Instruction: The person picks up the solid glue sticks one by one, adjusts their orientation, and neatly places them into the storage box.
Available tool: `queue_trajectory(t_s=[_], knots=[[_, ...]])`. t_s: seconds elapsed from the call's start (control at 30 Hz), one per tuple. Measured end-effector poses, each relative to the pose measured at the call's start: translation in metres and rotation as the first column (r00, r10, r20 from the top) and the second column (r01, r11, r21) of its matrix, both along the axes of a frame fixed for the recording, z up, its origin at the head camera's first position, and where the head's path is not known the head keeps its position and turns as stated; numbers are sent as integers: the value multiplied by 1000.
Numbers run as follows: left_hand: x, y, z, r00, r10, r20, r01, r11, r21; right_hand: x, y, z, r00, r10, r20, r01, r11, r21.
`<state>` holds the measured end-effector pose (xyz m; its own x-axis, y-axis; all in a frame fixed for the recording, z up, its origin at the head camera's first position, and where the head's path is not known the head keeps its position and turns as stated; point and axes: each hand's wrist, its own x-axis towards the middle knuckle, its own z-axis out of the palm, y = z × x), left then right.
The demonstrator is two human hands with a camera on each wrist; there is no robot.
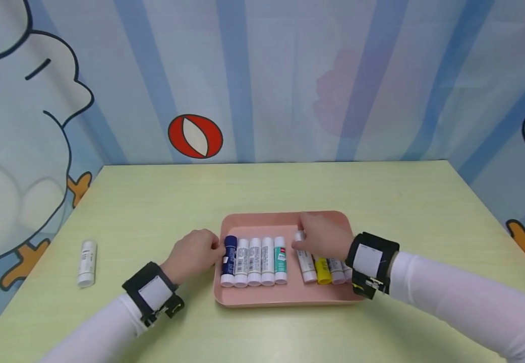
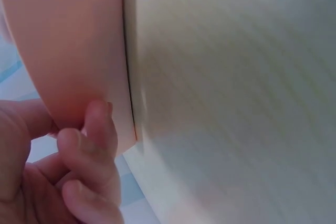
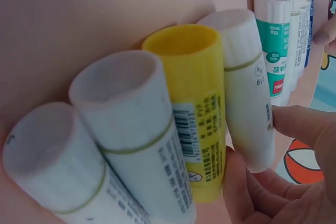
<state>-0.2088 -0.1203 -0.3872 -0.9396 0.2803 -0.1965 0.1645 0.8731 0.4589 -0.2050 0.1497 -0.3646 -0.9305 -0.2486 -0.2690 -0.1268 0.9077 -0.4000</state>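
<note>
A pink tray [image 1: 262, 220] holds two groups of glue sticks. In the left group are a navy glue stick [image 1: 229, 259], several white ones [image 1: 254, 264] and a green-and-white one [image 1: 280, 259]. My right hand [image 1: 326, 236] pinches a white glue stick [image 3: 245, 98] between thumb and fingers, in the tray's right half. Touching or close beside that stick stands a yellow glue stick [image 3: 197, 124], then more white ones [image 3: 131, 124], partly hidden by the wrist in the head view. My left hand [image 1: 195, 255] grips the tray's left rim, thumb and fingers on either side of the wall.
Apart from the tray, a white glue stick [image 1: 87, 263] lies on the pale yellow table [image 1: 162, 196] at the left. Behind the table hangs a striped blue cartoon backdrop [image 1: 280, 80]. Each wrist wears a black strap [image 1: 153, 292] with a small camera.
</note>
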Motion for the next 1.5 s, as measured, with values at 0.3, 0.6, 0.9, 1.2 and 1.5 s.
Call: queue_trajectory(t_s=[0.3,0.6,0.9,1.2,1.5], knots=[[-1,-1,3,1000,-4,4,4,1000,10,-3,-2,-3,985,128,-112,-100,968,228],[-2,-2,1,1000,-7,-12,7,1000,10,-3,-1,-2,975,166,-149,-123,958,258],[0,0,-1,1000,-12,-15,13,1000,11,11,30,14,963,59,-264,-43,997,66],[2,-2,-2,1000,-9,-18,9,1000,-1,29,87,3,942,-88,-324,68,995,-74],[1,-2,-3,999,-9,-33,9,1000,13,39,99,-12,981,-185,65,196,951,-241]])
